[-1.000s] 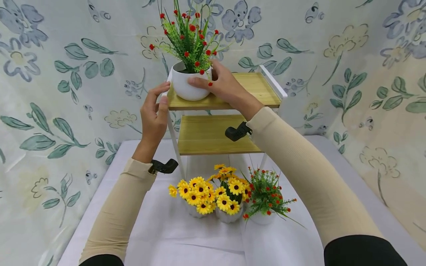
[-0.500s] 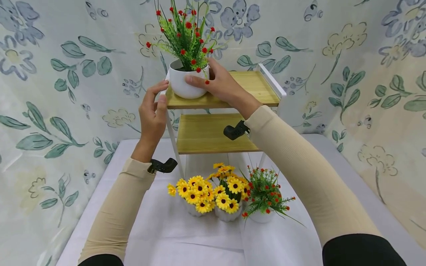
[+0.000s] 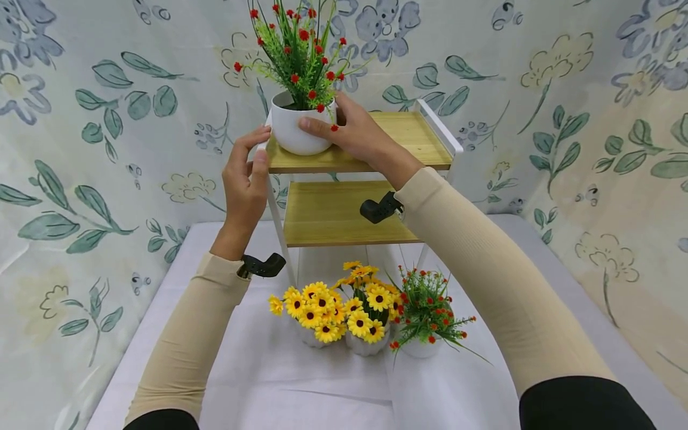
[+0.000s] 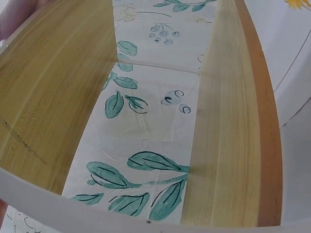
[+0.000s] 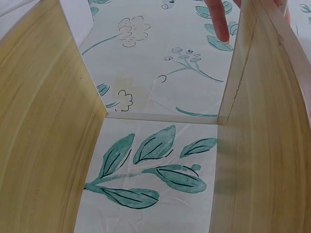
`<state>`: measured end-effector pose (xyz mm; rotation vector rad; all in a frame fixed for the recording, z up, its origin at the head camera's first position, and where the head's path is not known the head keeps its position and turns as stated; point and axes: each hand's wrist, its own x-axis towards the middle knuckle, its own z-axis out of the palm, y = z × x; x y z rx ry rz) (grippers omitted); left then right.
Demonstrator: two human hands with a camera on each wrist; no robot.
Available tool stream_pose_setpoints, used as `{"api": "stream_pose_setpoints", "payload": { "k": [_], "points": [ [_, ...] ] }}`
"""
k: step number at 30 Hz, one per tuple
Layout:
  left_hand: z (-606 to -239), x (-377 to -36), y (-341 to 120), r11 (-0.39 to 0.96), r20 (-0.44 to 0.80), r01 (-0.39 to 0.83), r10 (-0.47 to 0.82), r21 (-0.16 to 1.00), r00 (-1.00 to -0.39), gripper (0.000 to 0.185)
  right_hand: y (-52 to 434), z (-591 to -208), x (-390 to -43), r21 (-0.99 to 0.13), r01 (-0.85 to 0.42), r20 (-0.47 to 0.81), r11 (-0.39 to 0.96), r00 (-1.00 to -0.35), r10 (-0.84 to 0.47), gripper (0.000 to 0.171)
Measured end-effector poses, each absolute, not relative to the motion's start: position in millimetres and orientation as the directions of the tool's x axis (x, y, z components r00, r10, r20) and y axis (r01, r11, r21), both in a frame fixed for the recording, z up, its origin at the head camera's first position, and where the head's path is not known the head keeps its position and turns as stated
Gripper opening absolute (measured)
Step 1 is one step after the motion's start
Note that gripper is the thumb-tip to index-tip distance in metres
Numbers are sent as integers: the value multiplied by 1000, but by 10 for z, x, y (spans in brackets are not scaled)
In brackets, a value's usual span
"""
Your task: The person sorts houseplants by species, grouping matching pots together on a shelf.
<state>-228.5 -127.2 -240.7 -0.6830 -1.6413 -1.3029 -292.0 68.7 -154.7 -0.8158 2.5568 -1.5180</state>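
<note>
A white round flowerpot [image 3: 298,134] with green grass and small red blooms stands on the left end of the top wooden board of a white-framed shelf rack [image 3: 405,137]. My right hand [image 3: 365,137] grips the pot from its right, thumb across the front; its other fingers are partly hidden behind. At the rack's left side, my left hand [image 3: 244,182] rests its fingertips against the white frame, next to the pot. Both wrist views look between the rack's two boards. In the right wrist view a straight finger [image 5: 218,19] hangs beside a board.
Below, in front of the rack, two pots of yellow flowers [image 3: 314,313] [image 3: 371,310] and one red-flowered plant [image 3: 430,313] stand in a row on the white cloth [image 3: 322,394]. The lower board [image 3: 333,215] is bare wood. Floral fabric [image 3: 484,119] hangs behind.
The whole scene has shifted slightly up and left in the head view. Both hands keep their places on the pot and the rack's frame.
</note>
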Motion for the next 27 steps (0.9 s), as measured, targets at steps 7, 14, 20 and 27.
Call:
{"api": "stream_pose_setpoints", "payload": {
  "k": [7, 14, 20, 27],
  "points": [
    [-2398, -2283, -1284, 298, 892, 842, -114, 450, -437, 42, 682, -1530, -2903, -854, -385, 204, 350, -866, -457, 75],
    [-2370, -2295, -1260, 276, 895, 852, -104, 445, -434, 42, 741, -1516, -2872, -876, -379, 222, 299, -866, -448, 83],
    [-2378, -2287, -1254, 283, 888, 842, -109, 459, -448, 41, 800, -1537, -2843, -862, -381, 217, 334, -873, -436, 95],
    [-2381, -2273, -1247, 296, 887, 837, -108, 459, -448, 40, 979, -1557, -2724, -837, -394, 208, 380, -871, -445, 97]
  ]
}}
